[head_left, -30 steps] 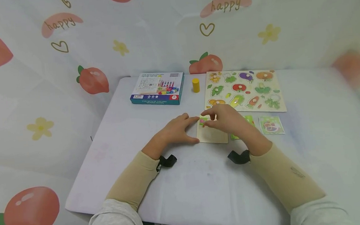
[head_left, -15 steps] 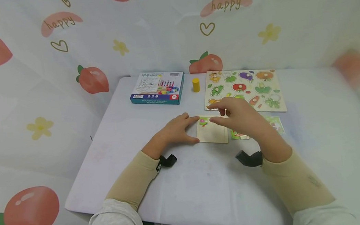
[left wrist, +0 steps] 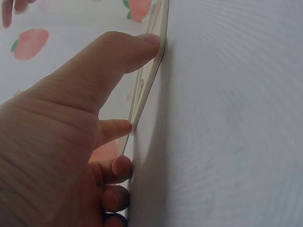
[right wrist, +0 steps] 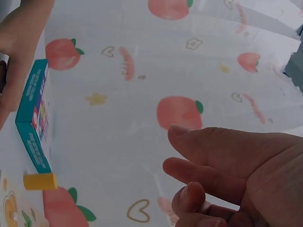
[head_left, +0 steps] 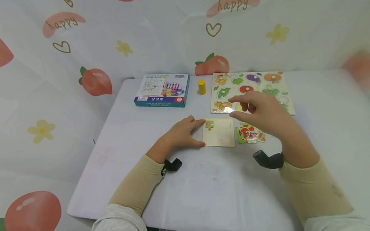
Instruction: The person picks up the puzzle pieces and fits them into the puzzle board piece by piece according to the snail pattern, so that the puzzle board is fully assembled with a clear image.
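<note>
Two hands show in the head view, the left hand (head_left: 181, 132) spread, thumb and forefinger touching two corners of a pale tray (head_left: 219, 137) on the table (head_left: 192, 189), the right hand (head_left: 262, 114) above loose pieces (head_left: 247, 135); the left wrist view shows that thumb against the tray's edge, the right wrist view an empty, parted thumb and forefinger.

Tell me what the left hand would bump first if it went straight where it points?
The wooden tray: the left hand's thumb and index finger seem to touch its left edge. Farther along lie the colourful pieces, though depth is unclear.
</note>
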The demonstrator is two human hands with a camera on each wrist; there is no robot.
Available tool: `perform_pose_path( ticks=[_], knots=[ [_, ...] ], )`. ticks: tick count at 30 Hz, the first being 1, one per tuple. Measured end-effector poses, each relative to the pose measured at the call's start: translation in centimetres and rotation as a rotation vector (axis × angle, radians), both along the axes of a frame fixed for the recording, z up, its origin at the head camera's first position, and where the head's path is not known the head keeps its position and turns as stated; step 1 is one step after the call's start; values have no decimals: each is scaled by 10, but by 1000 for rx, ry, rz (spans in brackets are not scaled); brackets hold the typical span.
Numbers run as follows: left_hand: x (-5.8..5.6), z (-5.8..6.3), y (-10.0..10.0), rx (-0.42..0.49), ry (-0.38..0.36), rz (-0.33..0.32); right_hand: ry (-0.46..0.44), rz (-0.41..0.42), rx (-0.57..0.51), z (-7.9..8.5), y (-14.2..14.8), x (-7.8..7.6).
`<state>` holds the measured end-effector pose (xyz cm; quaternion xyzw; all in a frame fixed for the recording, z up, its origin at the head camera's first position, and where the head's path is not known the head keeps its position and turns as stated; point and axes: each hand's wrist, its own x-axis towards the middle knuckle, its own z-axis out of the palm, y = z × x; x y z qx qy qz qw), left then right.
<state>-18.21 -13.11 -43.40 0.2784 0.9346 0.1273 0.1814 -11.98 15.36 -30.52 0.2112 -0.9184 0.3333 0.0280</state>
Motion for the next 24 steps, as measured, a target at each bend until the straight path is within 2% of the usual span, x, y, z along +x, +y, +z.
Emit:
perform_pose_path(
  ticks=[10,17,24],
  knots=[
    [-1,-1,-2,23,2,-7,-40,-109,-51,3,18,-3],
    [0,-2,-2,27,4,-9,-57,-151,-30,1,30,-8],
    [-1,0,-1,23,-8,-1,-128,-177,27,-5,44,-18]
  ],
)
